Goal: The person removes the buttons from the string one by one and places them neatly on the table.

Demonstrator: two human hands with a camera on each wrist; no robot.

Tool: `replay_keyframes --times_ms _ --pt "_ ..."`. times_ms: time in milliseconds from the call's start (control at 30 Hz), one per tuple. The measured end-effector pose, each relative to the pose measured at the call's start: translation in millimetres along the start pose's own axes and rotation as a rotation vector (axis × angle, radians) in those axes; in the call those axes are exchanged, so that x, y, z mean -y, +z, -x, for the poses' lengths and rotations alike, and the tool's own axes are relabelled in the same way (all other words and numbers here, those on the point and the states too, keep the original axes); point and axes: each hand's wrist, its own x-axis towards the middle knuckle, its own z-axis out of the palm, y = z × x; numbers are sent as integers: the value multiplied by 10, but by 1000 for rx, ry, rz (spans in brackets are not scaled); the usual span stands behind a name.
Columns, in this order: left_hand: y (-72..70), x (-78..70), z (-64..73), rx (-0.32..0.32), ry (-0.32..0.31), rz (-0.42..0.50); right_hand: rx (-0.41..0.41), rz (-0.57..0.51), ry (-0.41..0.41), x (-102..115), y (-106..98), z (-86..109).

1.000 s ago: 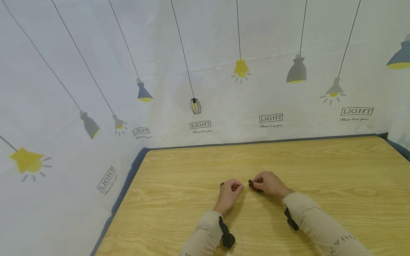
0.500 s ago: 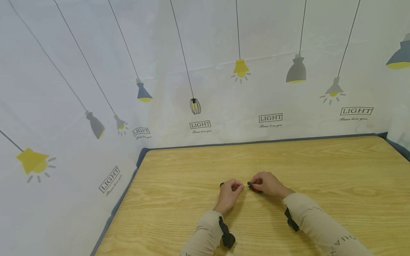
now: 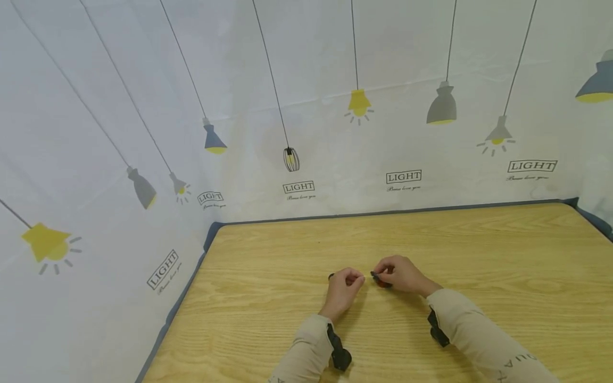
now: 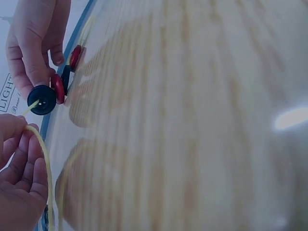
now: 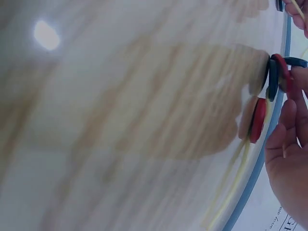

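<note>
In the head view, my left hand (image 3: pixel 342 290) and right hand (image 3: pixel 401 274) are close together over the table. The fingertips of the left hand pinch a yellow string (image 4: pixel 47 161), whose tail hangs past the palm. My right hand holds a round black button (image 4: pixel 41 100) at its edge, its face toward the left hand. The string enters one of the button's holes. Behind it, a red button (image 4: pixel 57 88), another dark button (image 4: pixel 66 79) and a second red button (image 4: pixel 75 57) hang in a row. More string (image 5: pixel 233 187) trails from the last red one in the right wrist view.
A small dark object (image 3: pixel 331 276) shows just behind the left hand on the wooden table (image 3: pixel 268 250). White curtains printed with lamps (image 3: pixel 345 143) stand along the table's back and left edges. Both wrists carry black camera mounts (image 3: pixel 341 354).
The black button has tilted and come slightly nearer the left fingertips, so less string shows between them than a second ago. The left hand has stayed in place, still pinching the string.
</note>
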Motion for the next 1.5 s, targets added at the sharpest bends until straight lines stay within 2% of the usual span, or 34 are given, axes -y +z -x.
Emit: replay_keyframes --times_ms 167,400,567,933,1167,1400,1500 --pt "-3 -25 -16 -7 -3 12 9 13 -35 -17 -8 -11" --pt "1 -79 -39 -62 34 34 48 -25 -61 -18 1 -35" --pt "12 -87 -47 -76 22 39 65 -39 -82 -5 4 -37" --pt "-10 -91 -17 -60 63 36 66 -24 -48 -1 5 -14" --pt "-2 -72 0 -13 14 24 32 -8 -24 35 -3 -20" --pt "16 -47 9 4 40 19 21 5 -9 65 -24 -13" --pt "20 -41 4 12 30 17 14 10 -9 76 -33 -5"
